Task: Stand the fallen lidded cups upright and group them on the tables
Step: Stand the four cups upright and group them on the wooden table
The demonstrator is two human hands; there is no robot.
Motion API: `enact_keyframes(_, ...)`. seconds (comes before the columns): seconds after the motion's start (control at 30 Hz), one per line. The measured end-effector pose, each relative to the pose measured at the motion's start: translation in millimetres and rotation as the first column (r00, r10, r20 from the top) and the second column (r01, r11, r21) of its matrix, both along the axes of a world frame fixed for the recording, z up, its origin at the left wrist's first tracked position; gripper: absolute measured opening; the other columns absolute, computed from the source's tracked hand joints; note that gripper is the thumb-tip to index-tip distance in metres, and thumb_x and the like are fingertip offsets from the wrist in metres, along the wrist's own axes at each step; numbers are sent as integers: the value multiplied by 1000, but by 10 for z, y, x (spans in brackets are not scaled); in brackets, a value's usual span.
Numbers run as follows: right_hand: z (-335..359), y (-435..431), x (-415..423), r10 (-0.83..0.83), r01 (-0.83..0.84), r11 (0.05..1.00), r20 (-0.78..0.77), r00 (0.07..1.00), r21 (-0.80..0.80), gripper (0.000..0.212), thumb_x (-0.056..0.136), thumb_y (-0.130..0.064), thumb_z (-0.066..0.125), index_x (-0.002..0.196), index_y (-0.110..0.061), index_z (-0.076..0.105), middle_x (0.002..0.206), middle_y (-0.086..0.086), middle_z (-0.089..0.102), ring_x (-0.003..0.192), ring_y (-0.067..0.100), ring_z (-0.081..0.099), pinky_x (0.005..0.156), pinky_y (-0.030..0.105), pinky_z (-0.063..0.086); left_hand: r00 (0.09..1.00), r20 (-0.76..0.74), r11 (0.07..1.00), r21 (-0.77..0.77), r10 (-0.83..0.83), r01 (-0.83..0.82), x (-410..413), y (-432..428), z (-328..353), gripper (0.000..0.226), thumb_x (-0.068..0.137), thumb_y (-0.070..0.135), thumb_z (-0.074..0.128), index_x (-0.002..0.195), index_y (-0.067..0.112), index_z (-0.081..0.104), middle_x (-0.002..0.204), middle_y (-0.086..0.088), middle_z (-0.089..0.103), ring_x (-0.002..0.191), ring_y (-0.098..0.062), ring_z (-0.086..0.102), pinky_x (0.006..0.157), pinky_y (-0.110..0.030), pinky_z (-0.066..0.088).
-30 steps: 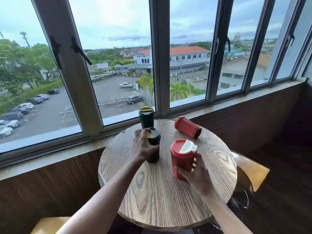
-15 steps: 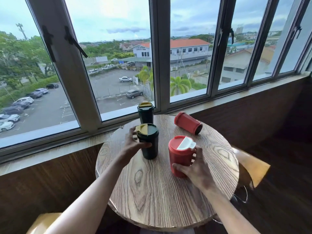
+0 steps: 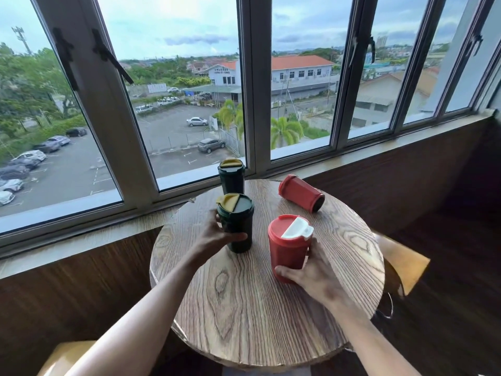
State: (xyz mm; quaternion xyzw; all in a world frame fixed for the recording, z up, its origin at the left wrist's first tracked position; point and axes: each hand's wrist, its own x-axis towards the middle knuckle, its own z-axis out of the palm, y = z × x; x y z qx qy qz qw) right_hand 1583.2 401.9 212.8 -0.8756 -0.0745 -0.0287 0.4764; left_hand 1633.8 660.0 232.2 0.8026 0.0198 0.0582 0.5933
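On the round wooden table my left hand wraps around an upright dark green cup with a yellow-flapped lid. A second dark green cup stands upright behind it at the table's far edge. My right hand grips the lower body of an upright red cup with a white lid flap. Another red cup lies on its side at the far right of the table, lid pointing left.
A window sill and large windows run behind the table. A yellow wooden stool sits to the table's right and another yellow seat at the lower left. Dark wood floor lies to the right.
My left hand slid down from the green cup's lid to its side, and that cup now stands fully upright. My right hand keeps hold of the red cup.
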Motion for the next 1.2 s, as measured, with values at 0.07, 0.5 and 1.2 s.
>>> enact_keyframes(0.07,-20,8,-26,6,-6,1000,-16,1000,12,87,64,-44,85,133,-22,37,118,-4,51,117,15,51,98,21,35,998,-19,998,4,-67,67,19,51,42,78,67,1,86,128,17,40,125,-6,50,111,-21,57,76,-17,51)
enact_keyframes(0.5,13,366,-37,-29,29,999,12,1000,17,91,54,-50,87,125,-31,34,116,-5,58,105,15,59,85,29,48,978,-93,982,-44,-186,182,33,232,47,67,79,-8,72,135,7,40,130,-12,57,120,-22,57,89,-28,53)
enact_keyframes(1.2,63,687,-14,-32,31,999,6,999,23,92,53,-52,88,123,-30,31,121,-4,54,111,17,54,90,31,46,975,-121,979,-111,-186,173,-46,219,102,64,80,-7,73,135,5,42,131,-15,58,120,-28,60,94,-34,56)
